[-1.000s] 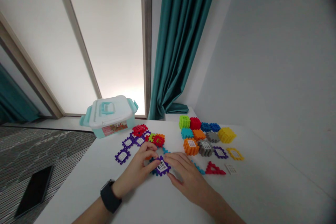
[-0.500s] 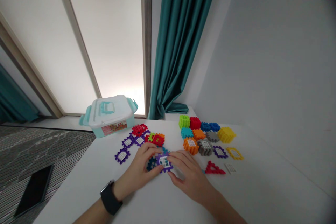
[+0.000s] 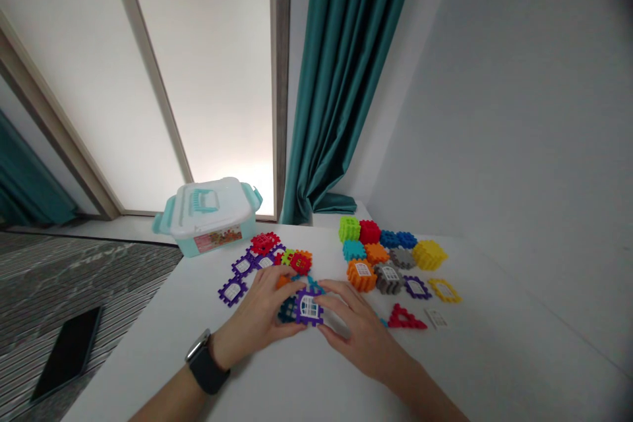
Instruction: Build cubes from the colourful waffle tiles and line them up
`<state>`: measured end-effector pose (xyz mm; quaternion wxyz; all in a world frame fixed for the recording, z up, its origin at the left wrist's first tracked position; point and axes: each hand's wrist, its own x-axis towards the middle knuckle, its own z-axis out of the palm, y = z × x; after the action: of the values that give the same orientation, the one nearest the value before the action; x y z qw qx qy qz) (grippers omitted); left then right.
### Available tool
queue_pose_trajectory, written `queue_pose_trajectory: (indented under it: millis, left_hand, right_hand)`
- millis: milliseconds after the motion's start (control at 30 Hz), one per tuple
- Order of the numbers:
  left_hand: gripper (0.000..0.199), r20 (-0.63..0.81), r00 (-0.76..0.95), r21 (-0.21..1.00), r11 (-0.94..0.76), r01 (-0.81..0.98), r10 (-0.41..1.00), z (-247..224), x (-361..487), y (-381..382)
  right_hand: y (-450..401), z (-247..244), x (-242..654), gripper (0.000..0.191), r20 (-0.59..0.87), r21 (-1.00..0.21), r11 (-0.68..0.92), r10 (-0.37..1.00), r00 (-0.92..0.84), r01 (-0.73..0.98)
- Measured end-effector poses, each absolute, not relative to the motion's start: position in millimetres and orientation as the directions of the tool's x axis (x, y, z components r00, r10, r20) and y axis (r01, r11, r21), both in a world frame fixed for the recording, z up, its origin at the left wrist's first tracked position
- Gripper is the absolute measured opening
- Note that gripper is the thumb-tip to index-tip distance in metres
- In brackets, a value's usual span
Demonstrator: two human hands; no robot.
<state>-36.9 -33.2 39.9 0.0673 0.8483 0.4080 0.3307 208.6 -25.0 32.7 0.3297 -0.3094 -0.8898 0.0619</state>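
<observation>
A purple building tile with a white arched window [image 3: 309,309] stands tilted between my two hands, beside a dark blue lattice tile [image 3: 287,310] and in front of light blue pieces [image 3: 312,284]. My left hand [image 3: 264,306] curls round the left side, its fingers over the top and its thumb low by the dark blue tile. On the right edge of the purple tile, my right hand [image 3: 355,324] presses with fingers above and thumb below. Fingers partly hide how these pieces join. A bit of orange shows behind my left fingers.
Purple window tiles [image 3: 232,291], red tiles [image 3: 266,242] and a green-red group [image 3: 299,262] lie left. Stacked coloured tiles [image 3: 388,278] stand right, near a red triangle [image 3: 405,318] and a white window insert [image 3: 436,319]. A lidded box [image 3: 212,217] stands back left.
The purple tile has tipped more upright, its window now facing me more. My left fingers have lifted and spread slightly along the top; orange and more light blue show behind. The view shifted slightly.
</observation>
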Motion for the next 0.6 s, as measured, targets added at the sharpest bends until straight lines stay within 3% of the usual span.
queue_pose_trajectory:
  millis: [233, 433, 600]
  left_hand:
    - [0.063, 0.485, 0.426, 0.464, -0.637, 0.615, 0.764, 41, -38, -33]
    - [0.04, 0.538, 0.328, 0.489, -0.605, 0.628, 0.776, 41, -32, -34]
    - [0.025, 0.562, 0.307, 0.493, -0.609, 0.621, 0.768, 39, -27, -34]
  right_hand:
    - [-24, 30, 210, 0.034, 0.557, -0.342, 0.797, 0.599, -0.575, 0.498]
    - [-25, 24, 205, 0.039, 0.643, -0.374, 0.751, 0.633, -0.431, 0.544]
    - [-27, 22, 202, 0.038, 0.653, -0.366, 0.742, 0.635, -0.414, 0.562]
